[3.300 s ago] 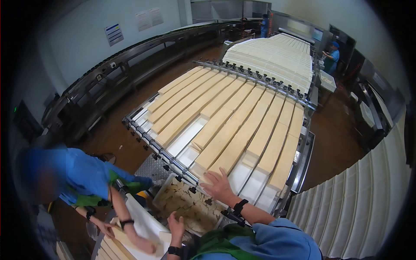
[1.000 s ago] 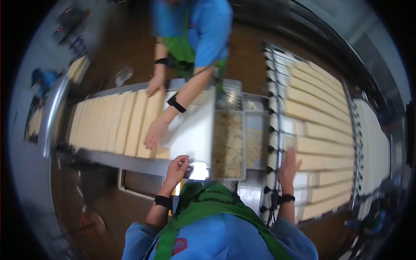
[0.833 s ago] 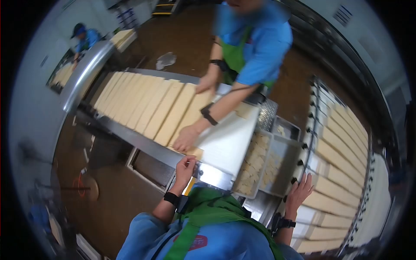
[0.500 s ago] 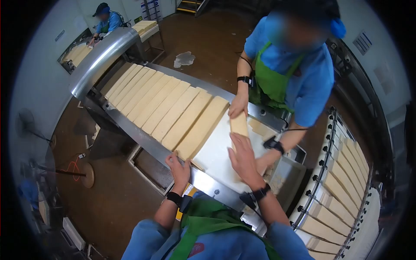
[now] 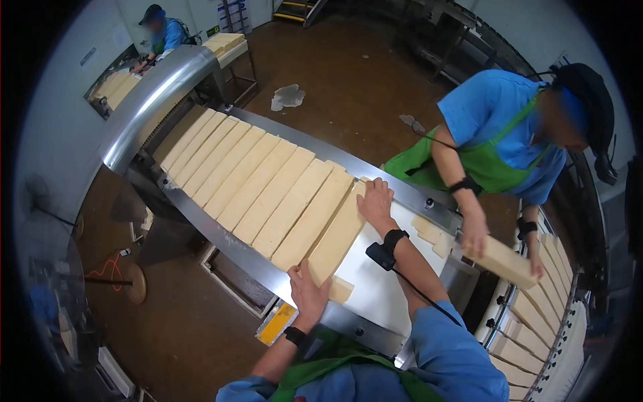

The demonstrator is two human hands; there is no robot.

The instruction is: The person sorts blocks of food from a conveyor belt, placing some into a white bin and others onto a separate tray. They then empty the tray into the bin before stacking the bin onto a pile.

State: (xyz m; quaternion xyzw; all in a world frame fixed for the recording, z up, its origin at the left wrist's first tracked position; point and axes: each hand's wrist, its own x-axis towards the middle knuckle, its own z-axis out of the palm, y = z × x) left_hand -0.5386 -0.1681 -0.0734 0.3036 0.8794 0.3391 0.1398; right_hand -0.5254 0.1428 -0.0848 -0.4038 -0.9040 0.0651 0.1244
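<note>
A row of long, cream-coloured slabs [image 5: 268, 181] lies side by side across the conveyor, their narrow ends toward its two metal edges. At the near end of the rightmost slab [image 5: 339, 234], my left hand [image 5: 309, 293] has its fingers closed round the end. Over the far end of that same slab, my right hand [image 5: 377, 201] is closed with its fingers curled on top. Beside my left hand, a short cut piece [image 5: 341, 290] rests on the white belt [image 5: 385, 281].
Across the conveyor a co-worker [image 5: 495, 134] holds another slab [image 5: 504, 261] over a second, curved conveyor [image 5: 495, 318] loaded with slabs. Small scraps [image 5: 434, 236] lie at the belt's right end. A metal hood [image 5: 161, 100] spans the left end. Another person [image 5: 164, 33] works beyond it.
My right hand has left a short piece near the co-worker's hands and moved to the rightmost slab's far end. The co-worker has swung right, now carrying a slab. My left hand shifted slightly right.
</note>
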